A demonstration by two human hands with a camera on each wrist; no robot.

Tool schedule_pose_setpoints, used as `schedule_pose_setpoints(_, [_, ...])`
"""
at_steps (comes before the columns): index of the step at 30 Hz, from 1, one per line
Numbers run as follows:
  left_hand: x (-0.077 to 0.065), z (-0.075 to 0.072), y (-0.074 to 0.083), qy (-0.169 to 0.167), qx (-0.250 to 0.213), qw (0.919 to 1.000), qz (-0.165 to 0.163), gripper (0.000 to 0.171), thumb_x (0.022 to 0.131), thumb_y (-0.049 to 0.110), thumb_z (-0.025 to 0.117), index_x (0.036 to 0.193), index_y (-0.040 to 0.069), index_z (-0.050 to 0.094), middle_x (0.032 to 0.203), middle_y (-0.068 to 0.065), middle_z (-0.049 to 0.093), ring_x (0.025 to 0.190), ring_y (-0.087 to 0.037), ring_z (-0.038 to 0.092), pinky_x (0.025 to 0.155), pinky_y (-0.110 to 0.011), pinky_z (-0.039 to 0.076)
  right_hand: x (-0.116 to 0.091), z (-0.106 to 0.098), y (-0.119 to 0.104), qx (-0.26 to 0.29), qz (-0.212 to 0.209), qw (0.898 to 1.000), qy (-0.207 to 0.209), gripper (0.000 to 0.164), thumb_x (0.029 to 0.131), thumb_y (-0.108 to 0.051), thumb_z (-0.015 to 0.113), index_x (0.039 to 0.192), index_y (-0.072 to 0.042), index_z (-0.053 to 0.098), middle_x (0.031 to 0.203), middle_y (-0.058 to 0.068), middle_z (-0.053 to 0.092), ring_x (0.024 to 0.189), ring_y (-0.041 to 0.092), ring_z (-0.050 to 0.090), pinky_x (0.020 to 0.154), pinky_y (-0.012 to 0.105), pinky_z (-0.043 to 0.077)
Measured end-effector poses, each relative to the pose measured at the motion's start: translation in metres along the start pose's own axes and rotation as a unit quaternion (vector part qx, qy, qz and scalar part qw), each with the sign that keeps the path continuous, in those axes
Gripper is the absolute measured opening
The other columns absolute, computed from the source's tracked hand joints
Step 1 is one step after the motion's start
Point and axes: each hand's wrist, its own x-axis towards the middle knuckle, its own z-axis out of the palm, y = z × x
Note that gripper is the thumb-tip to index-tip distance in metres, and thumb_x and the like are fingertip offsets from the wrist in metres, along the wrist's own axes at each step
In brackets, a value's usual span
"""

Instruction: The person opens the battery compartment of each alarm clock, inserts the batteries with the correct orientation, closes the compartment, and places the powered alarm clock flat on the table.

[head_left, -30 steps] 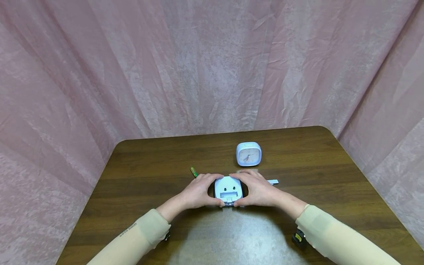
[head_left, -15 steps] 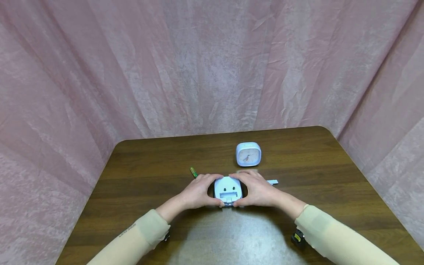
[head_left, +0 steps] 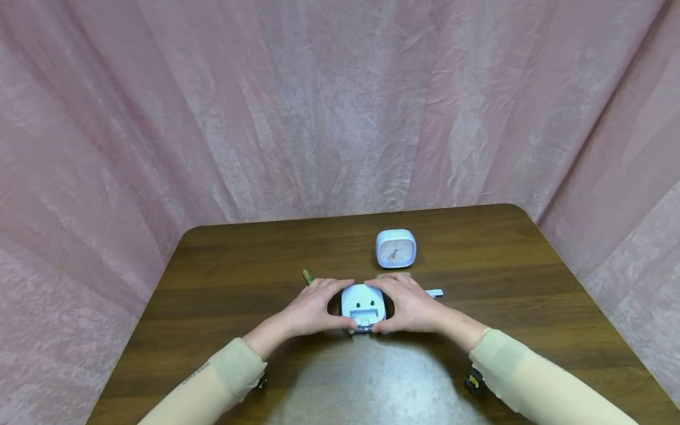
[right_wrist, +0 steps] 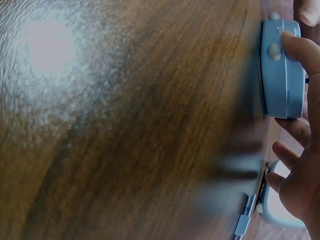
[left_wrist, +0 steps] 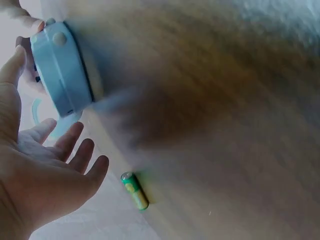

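Note:
A white alarm clock (head_left: 363, 295) lies face down on the table, its back with two black knobs turned up and its battery compartment (head_left: 364, 314) uncovered. My left hand (head_left: 313, 307) holds its left side between thumb and index finger. On the opposite side my right hand (head_left: 411, 306) grips it the same way, thumb at the near edge. In the left wrist view the other fingers of the left hand spread away from the clock. A green battery (left_wrist: 135, 191) lies just beyond the left hand. Past the right hand rests a slim white battery cover (head_left: 435, 293), partly hidden by that hand.
A second white alarm clock (head_left: 396, 248) stands upright behind the hands, its dial facing me. The brown wooden table (head_left: 239, 260) ends at a pink curtain (head_left: 340, 118) at the back and sides.
The head view has shifted slightly, so everything sits a little further left. Both hands keep the same hold on the clock.

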Motion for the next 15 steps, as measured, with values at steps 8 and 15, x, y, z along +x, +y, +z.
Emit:
schedule_pose_setpoints(8, [-0.004, -0.021, -0.004, 0.036, 0.015, 0.9992, -0.005, 0.085, 0.086, 0.064, 0.073, 0.155, 0.023, 0.046, 0.15, 0.0, 0.051, 0.139, -0.03, 0.039, 0.113, -0.058, 0.03, 0.0, 0.0, 0.0, 0.0, 0.0, 1.0, 0.002, 0.094, 0.072, -0.057, 0.087, 0.149, -0.018, 0.052, 0.143, -0.002, 0.054, 0.135, 0.025, 0.043, 0.11, 0.054, 0.033])
schedule_pose_setpoints(15, [-0.011, -0.038, -0.01, 0.058, 0.022, 0.9979, -0.019, 0.078, 0.089, 0.055, 0.076, 0.155, 0.025, 0.047, 0.149, 0.0, 0.052, 0.14, -0.031, 0.038, 0.113, -0.057, 0.03, 0.0, -0.002, -0.003, 0.003, 0.006, 1.0, 0.002, 0.094, 0.071, -0.058, 0.087, 0.149, -0.02, 0.052, 0.143, -0.005, 0.054, 0.135, 0.023, 0.043, 0.11, 0.052, 0.033])
